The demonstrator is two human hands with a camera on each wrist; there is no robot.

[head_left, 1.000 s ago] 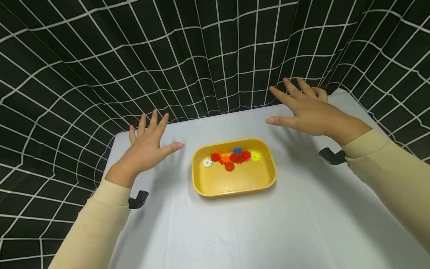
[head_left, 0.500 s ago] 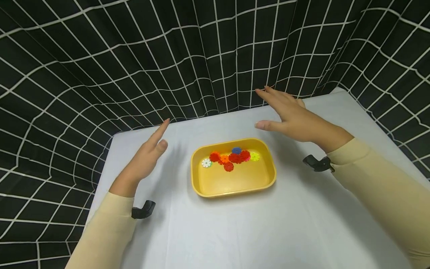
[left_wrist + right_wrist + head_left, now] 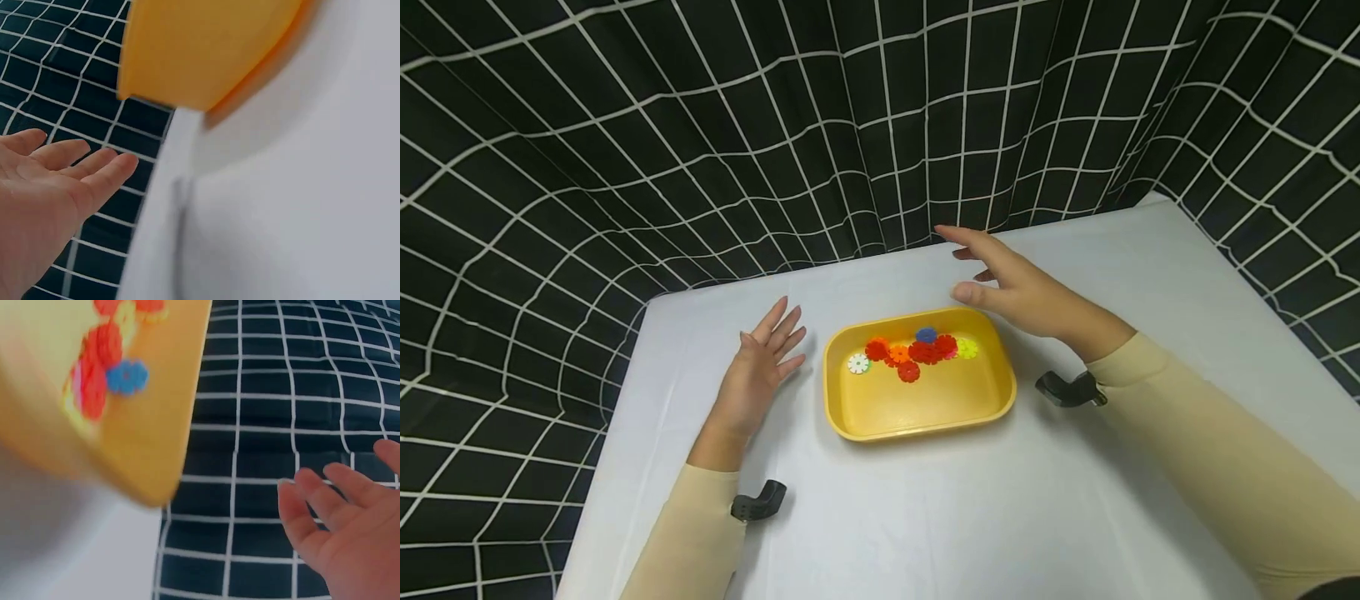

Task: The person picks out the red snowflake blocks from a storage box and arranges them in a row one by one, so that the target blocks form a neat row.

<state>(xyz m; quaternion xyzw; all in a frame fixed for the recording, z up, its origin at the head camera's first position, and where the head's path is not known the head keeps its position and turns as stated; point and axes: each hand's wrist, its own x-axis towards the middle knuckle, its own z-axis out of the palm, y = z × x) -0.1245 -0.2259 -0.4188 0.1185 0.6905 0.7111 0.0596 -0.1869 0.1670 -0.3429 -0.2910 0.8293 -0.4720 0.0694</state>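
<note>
A shallow yellow tray [image 3: 917, 412] stands in the middle of the white table. Toward its far side lie several small notched plastic discs: red ones [image 3: 908, 372], a white one [image 3: 858, 363], a blue one [image 3: 927, 335], a yellow-green one [image 3: 967, 348] and some orange. Left of the tray my left hand [image 3: 752, 375] is raised, palm turned up and inward, fingers extended and holding nothing. My right hand [image 3: 1015, 287] hovers by the far right corner of the tray, its fingers relaxed and slightly bent, nothing in it. Both wrist views show an empty palm near the tray's wall.
White cloth covers the table [image 3: 925, 517]. A black curtain [image 3: 775, 125] with a white grid hangs around the back and sides. Dark wrist mounts [image 3: 760, 502] stick out inward from both beige sleeves [image 3: 688, 533].
Both hands have moved inward toward the tray, the right one also lower. The left hand has rolled from back up to palm up. The tray and discs lie as before.
</note>
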